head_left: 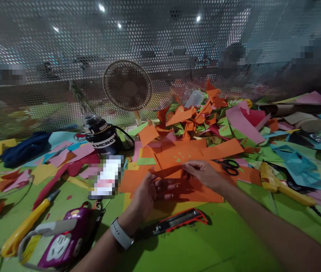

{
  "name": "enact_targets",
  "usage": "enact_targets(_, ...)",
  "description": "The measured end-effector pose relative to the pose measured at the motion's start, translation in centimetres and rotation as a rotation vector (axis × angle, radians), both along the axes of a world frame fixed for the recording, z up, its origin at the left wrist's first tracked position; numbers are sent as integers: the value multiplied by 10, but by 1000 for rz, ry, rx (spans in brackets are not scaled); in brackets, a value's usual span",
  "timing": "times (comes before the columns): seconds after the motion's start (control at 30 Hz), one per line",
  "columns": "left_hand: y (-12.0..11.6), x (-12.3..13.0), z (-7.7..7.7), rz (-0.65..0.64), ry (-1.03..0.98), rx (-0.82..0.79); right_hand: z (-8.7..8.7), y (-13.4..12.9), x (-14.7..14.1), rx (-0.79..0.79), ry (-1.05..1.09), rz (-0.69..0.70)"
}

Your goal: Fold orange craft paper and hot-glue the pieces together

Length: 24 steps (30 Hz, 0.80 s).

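1. The right hand [201,172] pinches an orange strip [168,172] above orange sheets [183,151]; the left hand [146,194] is half-open, its grip unclear. Uneven pulling could crease the strip.
2. A lowered left wrist could nudge the nearby utility knife [177,222].

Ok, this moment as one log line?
Right hand: pinching orange paper strip | left hand: at strip's other end | nearer camera: black-and-red utility knife on green surface | right: black scissors

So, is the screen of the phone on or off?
On: the phone has a bright, glowing white face, though what it displays is blurred.
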<state>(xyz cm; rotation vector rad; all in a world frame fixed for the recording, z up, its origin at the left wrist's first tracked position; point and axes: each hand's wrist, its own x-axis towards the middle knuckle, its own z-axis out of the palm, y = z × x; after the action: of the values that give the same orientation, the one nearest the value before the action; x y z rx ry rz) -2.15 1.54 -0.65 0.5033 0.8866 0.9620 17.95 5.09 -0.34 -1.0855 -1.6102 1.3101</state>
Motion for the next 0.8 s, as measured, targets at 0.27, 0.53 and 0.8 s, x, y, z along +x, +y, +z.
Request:
enact_targets(0.27,-3,2,-8,58,184,204,5,-6,-1,-93,29,-49)
enact_targets(0.53,3,-4,0,102,229,128,0,-8,-1,-180,-59,121)
enact_targets(0.8,13,-23,2,-75,263,163,1,-8,-3,-161,-142,209)
